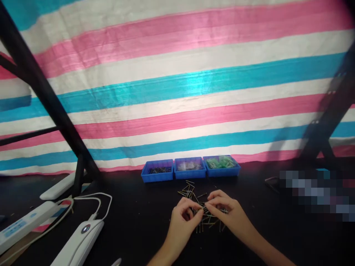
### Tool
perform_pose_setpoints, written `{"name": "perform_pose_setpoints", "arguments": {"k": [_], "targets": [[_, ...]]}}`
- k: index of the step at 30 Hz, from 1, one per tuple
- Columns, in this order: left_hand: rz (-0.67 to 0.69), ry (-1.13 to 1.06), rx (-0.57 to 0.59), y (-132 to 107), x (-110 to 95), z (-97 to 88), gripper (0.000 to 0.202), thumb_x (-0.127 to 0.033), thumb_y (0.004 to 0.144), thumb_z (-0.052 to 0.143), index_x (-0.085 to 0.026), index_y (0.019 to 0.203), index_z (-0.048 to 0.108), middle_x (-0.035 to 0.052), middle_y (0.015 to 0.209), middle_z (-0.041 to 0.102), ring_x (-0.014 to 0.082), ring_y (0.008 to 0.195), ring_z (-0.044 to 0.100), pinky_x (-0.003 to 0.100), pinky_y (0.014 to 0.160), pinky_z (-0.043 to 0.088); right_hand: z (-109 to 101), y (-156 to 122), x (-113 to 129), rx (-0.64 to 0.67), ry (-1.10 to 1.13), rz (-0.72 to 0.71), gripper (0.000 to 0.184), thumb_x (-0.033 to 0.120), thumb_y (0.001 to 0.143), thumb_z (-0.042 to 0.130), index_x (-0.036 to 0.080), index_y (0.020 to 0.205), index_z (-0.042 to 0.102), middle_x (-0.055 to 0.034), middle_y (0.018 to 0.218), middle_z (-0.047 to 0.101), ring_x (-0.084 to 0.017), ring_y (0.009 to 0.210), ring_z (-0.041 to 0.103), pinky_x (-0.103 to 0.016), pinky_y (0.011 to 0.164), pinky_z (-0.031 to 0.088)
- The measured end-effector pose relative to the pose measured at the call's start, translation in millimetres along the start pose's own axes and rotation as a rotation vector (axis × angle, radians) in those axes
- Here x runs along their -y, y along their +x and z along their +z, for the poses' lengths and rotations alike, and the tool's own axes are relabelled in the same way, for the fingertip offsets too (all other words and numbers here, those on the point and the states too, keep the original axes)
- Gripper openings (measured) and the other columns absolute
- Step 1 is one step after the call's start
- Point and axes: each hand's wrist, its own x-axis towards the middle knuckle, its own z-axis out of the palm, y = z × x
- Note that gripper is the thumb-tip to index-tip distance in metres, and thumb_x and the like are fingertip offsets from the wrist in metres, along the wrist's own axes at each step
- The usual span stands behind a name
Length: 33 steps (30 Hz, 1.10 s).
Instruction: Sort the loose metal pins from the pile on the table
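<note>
A loose pile of thin metal pins or screws (209, 223), silver and brassy, lies on the black table; their exact kind is too small to tell. Over its left part, my left hand (185, 218) is closed, thumb and forefinger pinched together. My right hand (226, 211) meets it from the other side, its fingers pinched too. The fingertips of both hands almost touch just above the pile. Whatever sits between them is too small to make out. More of the pins spread behind the hands, and the right hand hides part of the heap.
Behind the pile stand three blue trays: one with dark screw-like pieces (160, 170), one with clear pieces (190, 166), one with green-and-clear packets (222, 162). To the left lie a white device (80, 242) with a cable and a power strip (27, 223). A black frame post (52, 99) rises there.
</note>
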Motion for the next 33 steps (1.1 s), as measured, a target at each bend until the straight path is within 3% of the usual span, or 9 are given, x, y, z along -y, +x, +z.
{"name": "perform_pose_setpoints", "arguments": {"k": [6, 9, 16, 24, 29, 33], "targets": [[0.033, 0.084, -0.071, -4, 5, 3.3, 0.009, -0.021, 0.069, 0.062, -0.016, 0.076, 0.065, 0.0024, 0.080, 0.054, 0.0080, 0.053, 0.045, 0.022, 0.050, 0.035, 8, 7, -18, 0.016, 0.002, -0.022, 0.025, 0.042, 0.075, 0.060, 0.019, 0.073, 0.070, -0.0049, 0.081, 0.058, -0.016, 0.068, 0.055, -0.026, 0.060, 0.045], [0.053, 0.093, -0.183, -5, 3, 1.2, 0.026, -0.019, 0.067, 0.063, -0.019, 0.093, 0.062, 0.0027, 0.086, 0.054, 0.0098, 0.057, 0.047, 0.024, 0.055, 0.039, 11, 16, -22, -0.019, 0.013, -0.031, 0.027, 0.043, 0.075, 0.060, 0.019, 0.079, 0.071, -0.0052, 0.076, 0.059, -0.018, 0.070, 0.056, -0.027, 0.061, 0.046], [0.090, -0.037, -0.410, 1, -16, -16.0, 0.014, -0.024, 0.074, 0.055, -0.019, 0.088, 0.058, 0.0039, 0.085, 0.053, 0.0147, 0.068, 0.047, 0.023, 0.051, 0.036, 28, 57, -5, 0.051, 0.004, 0.065, 0.041, 0.052, 0.071, 0.060, 0.015, 0.084, 0.072, -0.0037, 0.063, 0.063, -0.014, 0.046, 0.052, -0.026, 0.045, 0.041], [0.073, -0.190, -0.672, 10, -11, -30.4, 0.020, -0.032, 0.077, 0.056, -0.020, 0.093, 0.051, 0.0026, 0.086, 0.049, 0.0122, 0.066, 0.045, 0.021, 0.052, 0.036, 63, 93, -4, 0.102, 0.153, 0.077, 0.044, 0.054, 0.066, 0.063, 0.014, 0.082, 0.070, -0.0062, 0.066, 0.068, -0.017, 0.050, 0.060, -0.030, 0.053, 0.048], [0.097, -0.322, -0.653, 12, -6, -32.7, 0.027, -0.037, 0.074, 0.059, -0.020, 0.094, 0.053, 0.0033, 0.087, 0.051, 0.0117, 0.066, 0.047, 0.021, 0.052, 0.035, 79, 114, 11, 0.118, 0.285, 0.088, 0.041, 0.051, 0.064, 0.066, 0.018, 0.089, 0.070, -0.0076, 0.083, 0.071, -0.021, 0.072, 0.066, -0.032, 0.066, 0.050], [-0.054, -0.618, -0.463, 17, -4, -38.0, 0.040, -0.044, 0.072, 0.056, -0.016, 0.100, 0.055, 0.0021, 0.075, 0.051, 0.0112, 0.058, 0.048, 0.020, 0.044, 0.029, 75, 119, 28, 0.157, 0.419, 0.149, 0.048, 0.049, 0.066, 0.066, 0.023, 0.106, 0.064, -0.0078, 0.115, 0.062, -0.022, 0.094, 0.062, -0.030, 0.069, 0.049]]}}
